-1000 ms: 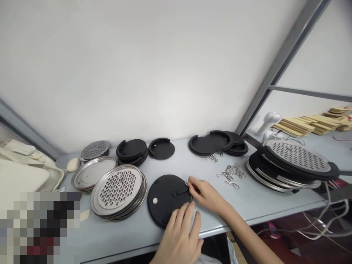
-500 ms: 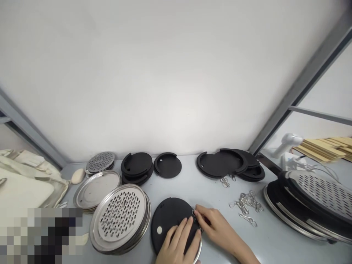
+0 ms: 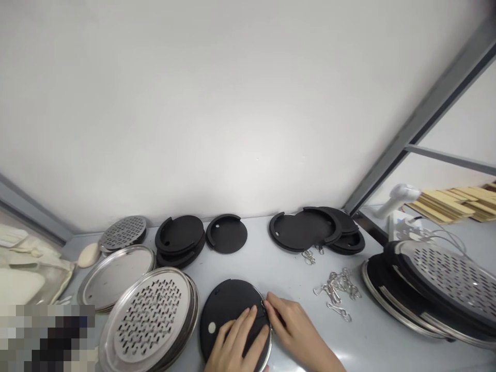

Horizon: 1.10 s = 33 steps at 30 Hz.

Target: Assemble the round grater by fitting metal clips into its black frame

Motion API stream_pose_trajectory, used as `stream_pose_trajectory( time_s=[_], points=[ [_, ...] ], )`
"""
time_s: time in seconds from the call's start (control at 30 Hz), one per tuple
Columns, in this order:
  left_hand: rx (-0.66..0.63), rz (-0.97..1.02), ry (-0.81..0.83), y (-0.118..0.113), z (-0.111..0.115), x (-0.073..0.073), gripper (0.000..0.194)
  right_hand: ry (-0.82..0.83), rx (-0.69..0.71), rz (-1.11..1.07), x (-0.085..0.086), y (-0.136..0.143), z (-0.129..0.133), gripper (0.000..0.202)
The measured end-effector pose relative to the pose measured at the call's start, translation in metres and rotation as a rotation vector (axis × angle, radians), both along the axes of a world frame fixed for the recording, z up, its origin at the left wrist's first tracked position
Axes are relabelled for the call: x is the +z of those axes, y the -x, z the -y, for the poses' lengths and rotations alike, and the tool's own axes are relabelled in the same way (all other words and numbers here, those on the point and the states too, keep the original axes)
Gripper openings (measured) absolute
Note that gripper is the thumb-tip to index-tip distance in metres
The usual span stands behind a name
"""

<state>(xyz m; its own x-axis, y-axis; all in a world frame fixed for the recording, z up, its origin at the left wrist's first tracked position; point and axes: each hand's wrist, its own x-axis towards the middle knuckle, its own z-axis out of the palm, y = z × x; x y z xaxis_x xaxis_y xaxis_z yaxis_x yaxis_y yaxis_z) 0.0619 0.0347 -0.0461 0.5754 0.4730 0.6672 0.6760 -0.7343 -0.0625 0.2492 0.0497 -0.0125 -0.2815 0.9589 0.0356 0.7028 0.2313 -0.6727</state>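
Observation:
A round black disc-shaped holder [image 3: 222,307] with a pale round spot and a silvery rim at its right side lies on the table in front of me. My left hand [image 3: 240,338] rests flat on top of it, fingers spread; its thumb is mostly hidden. At the disc's upper right edge, my right hand [image 3: 287,320] pinches a small metal wire clip [image 3: 263,306], which the fingertips partly cover. To the right lies a loose pile of similar wire clips [image 3: 341,287].
Perforated metal grater plates [image 3: 149,320] and plain metal discs [image 3: 116,276] are stacked at left. Black holders [image 3: 182,235] stand along the wall, with more [image 3: 306,230] farther right. Assembled grater discs [image 3: 445,279] pile up at right, near wooden strips [image 3: 453,204].
The view has shifted, so the scene sits a little farther left. Both hands stay at the black disc, the right still pinching at its edge.

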Motion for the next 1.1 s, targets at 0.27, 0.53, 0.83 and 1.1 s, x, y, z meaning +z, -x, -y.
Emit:
stream_pose_trajectory(
  time_s=[0.27,0.53,0.83,1.1],
  points=[
    [-0.015,0.0,0.048,0.0,0.004,0.015,0.032,-0.043,0.008,0.037,-0.006,0.0,-0.001,0.026],
    [-0.024,0.033,0.099,0.001,0.009,0.016,0.035,-0.015,0.018,0.015,-0.001,-0.001,0.001,0.025],
    [-0.08,-0.118,0.045,0.008,0.012,0.022,0.033,-0.007,0.015,0.037,0.001,0.0,0.003,0.021],
    [-0.03,-0.132,-0.007,0.008,0.007,0.026,0.033,-0.029,0.012,0.047,-0.004,0.0,0.001,0.023]
  ],
)
